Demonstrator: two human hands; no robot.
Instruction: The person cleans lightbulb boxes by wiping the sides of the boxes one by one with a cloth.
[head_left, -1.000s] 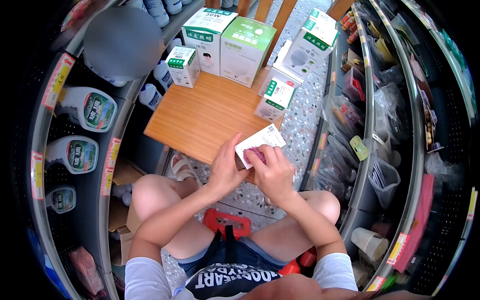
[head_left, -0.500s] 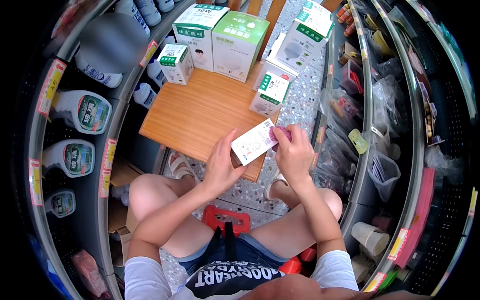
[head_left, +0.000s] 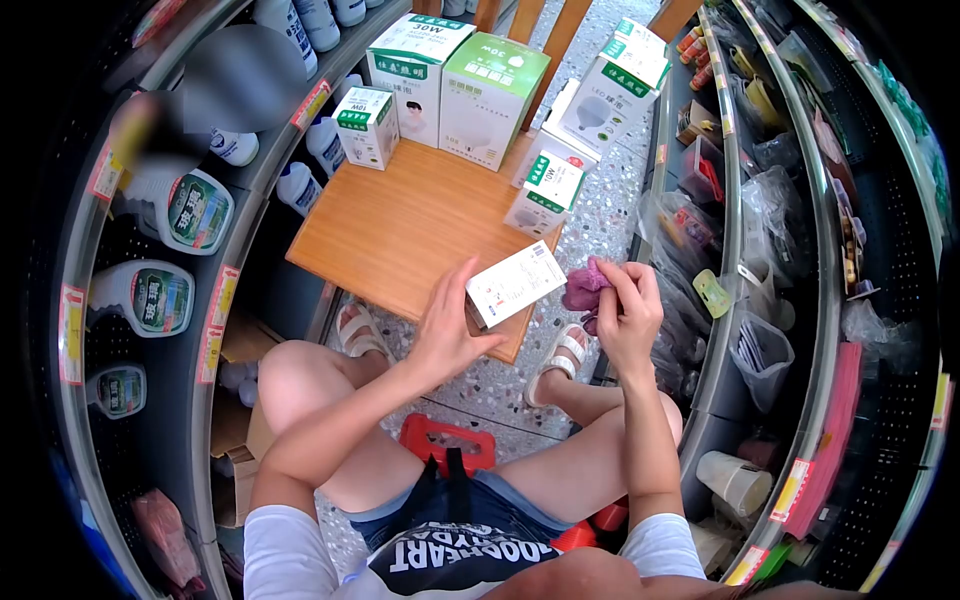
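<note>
A white bulb box (head_left: 516, 285) with small print and a barcode lies tilted over the stool's front corner. My left hand (head_left: 440, 325) is cupped round its near left end, with the fingers along the upper edge and the thumb below. In my right hand (head_left: 630, 315) a crumpled purple cloth (head_left: 585, 287) is pinched, just right of the box and apart from it. Beyond them on the wooden stool (head_left: 400, 225) stand a small 10W box (head_left: 367, 128), a 30W box (head_left: 418, 85), a green-topped box (head_left: 490, 105) and another 10W box (head_left: 545, 192).
A larger LED bulb box (head_left: 605, 95) stands at the stool's back right. Shelves with spray bottles (head_left: 160, 298) run along the left. Bagged goods and a clear bin (head_left: 763, 360) fill the right shelves. A red plastic piece (head_left: 448, 442) is between my knees.
My right hand has moved right with the purple cloth, off the box's face. My left hand stays at the box. The view has shifted slightly.
</note>
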